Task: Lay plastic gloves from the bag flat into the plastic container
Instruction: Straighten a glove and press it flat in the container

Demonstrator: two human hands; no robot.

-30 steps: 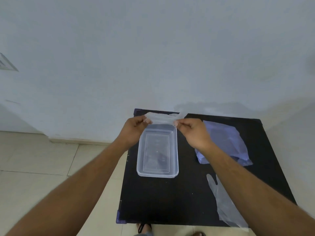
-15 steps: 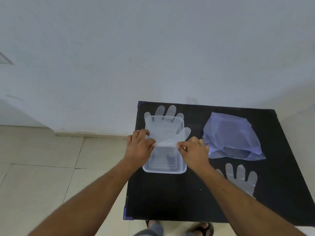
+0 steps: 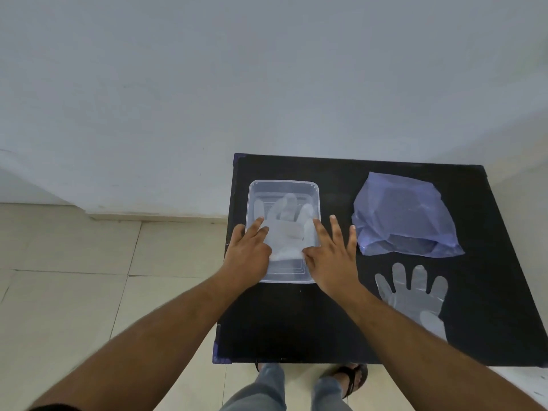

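Observation:
A clear rectangular plastic container stands on the left part of a black table. A translucent plastic glove lies inside it, fingers pointing to the far end. My left hand rests on the container's left side with fingers on the glove. My right hand rests on the right side, fingers spread flat, thumb on the glove's cuff. A blue plastic bag lies to the right. A second translucent glove lies flat on the table in front of the bag.
The black table stands against a pale wall, with tiled floor to its left. My feet in sandals show under the table's near edge.
The glove, earlier held stretched over the container's far end, has come down inside it. Both hands have gone from pinching its cuff to lying flat on it.

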